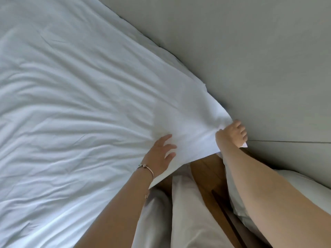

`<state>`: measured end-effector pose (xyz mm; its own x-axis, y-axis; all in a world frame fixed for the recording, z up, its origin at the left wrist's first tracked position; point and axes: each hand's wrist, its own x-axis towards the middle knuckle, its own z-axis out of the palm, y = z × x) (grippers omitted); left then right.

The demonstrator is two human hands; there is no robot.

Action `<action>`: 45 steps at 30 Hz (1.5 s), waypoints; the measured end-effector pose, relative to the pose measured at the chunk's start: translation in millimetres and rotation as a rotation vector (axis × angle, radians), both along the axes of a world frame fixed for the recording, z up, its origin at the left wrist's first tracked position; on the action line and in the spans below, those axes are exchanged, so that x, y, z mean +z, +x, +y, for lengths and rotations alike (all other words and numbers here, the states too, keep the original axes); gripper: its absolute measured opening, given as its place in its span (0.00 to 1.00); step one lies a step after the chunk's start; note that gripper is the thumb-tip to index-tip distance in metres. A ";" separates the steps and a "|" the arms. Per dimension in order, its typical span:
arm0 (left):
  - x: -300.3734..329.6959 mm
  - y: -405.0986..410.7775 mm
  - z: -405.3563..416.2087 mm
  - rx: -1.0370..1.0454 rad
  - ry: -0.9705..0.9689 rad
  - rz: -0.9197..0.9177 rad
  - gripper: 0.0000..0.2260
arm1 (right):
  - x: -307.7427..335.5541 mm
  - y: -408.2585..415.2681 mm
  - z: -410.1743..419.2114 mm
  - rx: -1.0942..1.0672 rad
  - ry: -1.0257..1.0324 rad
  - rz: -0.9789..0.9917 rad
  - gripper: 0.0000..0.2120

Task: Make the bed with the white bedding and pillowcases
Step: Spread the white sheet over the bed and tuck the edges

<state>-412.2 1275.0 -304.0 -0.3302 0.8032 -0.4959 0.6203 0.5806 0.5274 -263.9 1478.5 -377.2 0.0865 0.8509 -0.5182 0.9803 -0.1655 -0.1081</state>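
From my head camera, the white sheet (75, 97) lies wrinkled across the bed, its corner pulled toward the grey wall (250, 59). My right hand (232, 134) pinches that corner, fingers curled round the cloth just beside the wall. My left hand (159, 154), with a bracelet (146, 168) on its wrist, rests flat on the sheet's edge, fingers spread. Below lie pillows (189, 212) and brown wood (206, 172).

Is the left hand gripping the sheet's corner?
No, the left hand rests flat with spread fingers on the white sheet; the right hand pinches the corner.
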 end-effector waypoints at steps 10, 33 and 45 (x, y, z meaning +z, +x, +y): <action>-8.8 -37.0 -192.8 -0.123 -0.065 0.412 0.38 | 36.3 -74.9 -218.2 1.235 0.063 0.681 0.11; -44.0 3.8 -604.9 0.137 -0.018 0.758 0.15 | 39.6 -103.6 -541.1 1.741 0.097 0.078 0.11; -22.2 40.6 -563.5 0.275 -0.294 0.650 0.38 | 89.1 -89.2 -510.5 1.228 -0.322 0.315 0.06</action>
